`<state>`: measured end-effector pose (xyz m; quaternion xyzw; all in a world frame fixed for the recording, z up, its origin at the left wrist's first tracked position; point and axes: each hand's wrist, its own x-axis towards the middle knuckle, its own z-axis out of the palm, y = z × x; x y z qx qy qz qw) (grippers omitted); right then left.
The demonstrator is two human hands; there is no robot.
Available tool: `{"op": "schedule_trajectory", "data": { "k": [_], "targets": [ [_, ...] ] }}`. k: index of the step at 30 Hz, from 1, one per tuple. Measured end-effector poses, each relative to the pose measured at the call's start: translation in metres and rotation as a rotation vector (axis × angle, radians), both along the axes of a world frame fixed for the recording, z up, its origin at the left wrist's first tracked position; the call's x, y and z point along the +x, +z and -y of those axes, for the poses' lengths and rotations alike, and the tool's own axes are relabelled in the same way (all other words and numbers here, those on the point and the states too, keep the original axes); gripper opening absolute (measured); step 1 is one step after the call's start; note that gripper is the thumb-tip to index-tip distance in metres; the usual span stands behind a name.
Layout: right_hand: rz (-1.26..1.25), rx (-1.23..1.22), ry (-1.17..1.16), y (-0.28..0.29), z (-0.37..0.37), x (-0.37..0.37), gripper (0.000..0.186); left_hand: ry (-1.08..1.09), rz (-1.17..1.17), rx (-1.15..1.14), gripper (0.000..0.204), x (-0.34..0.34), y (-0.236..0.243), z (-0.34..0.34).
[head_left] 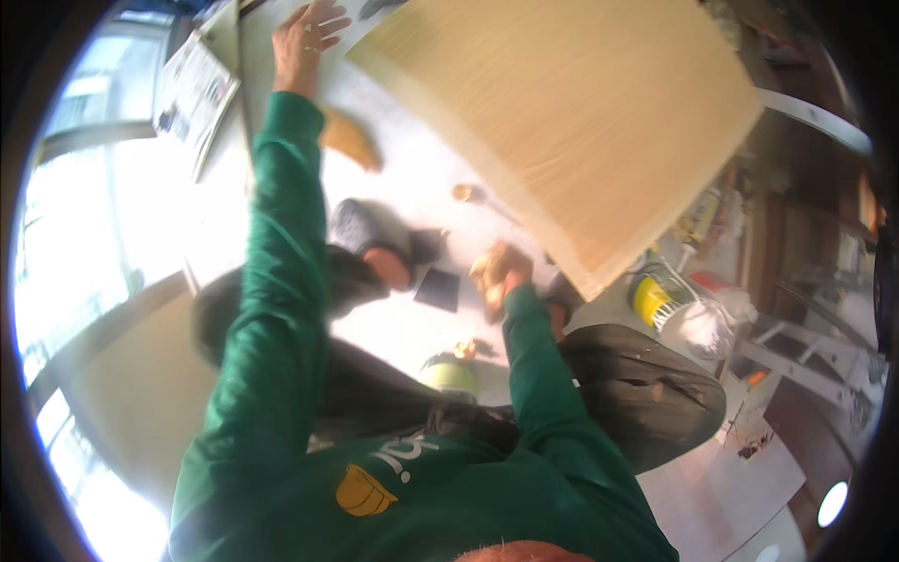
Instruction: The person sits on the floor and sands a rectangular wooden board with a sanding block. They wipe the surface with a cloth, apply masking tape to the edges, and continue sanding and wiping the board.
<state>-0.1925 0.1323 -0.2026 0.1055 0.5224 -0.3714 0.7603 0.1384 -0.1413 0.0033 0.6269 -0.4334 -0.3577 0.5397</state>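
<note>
My left hand [308,42] is stretched out at the far left with its fingers spread, holding nothing, near the left corner of a large pale wooden panel [562,122]. Lower down, close to the panel's near corner, my right hand [501,273] is blurred. Its fingers look curled, and whatever they hold cannot be made out. A thin tool with a round tan end [464,193] lies on the pale floor, partly beside the panel's edge. A dark square piece [437,290] rests left of my right hand. Nearer to me stands a light green container [449,375] with a small crumpled tan thing [465,348] beside it.
A curved tan piece [350,140] lies under my left forearm, above my grey shoe [356,228]. On the right are a yellow bucket [653,300], a white plastic bag [698,328] and a stepladder [805,356]. Bright windows [84,234] line the left.
</note>
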Motion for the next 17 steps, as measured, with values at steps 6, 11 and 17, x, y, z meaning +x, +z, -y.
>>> {"op": "schedule_trajectory", "data": {
  "k": [6, 11, 17],
  "targets": [
    [0.036, -0.299, -0.002, 0.105, -0.059, -0.059, 0.056, -0.565, 0.42, 0.452, 0.061, -0.044, 0.026, 0.095],
    [0.016, -0.614, -0.046, 0.135, -0.045, -0.07, 0.061, -0.876, 1.274, -0.027, 0.053, -0.057, -0.007, 0.113],
    [0.108, -0.656, -0.401, 0.176, -0.01, -0.018, 0.057, -0.854, 1.246, 0.165, 0.046, -0.065, 0.002, 0.1]
  ]
}}
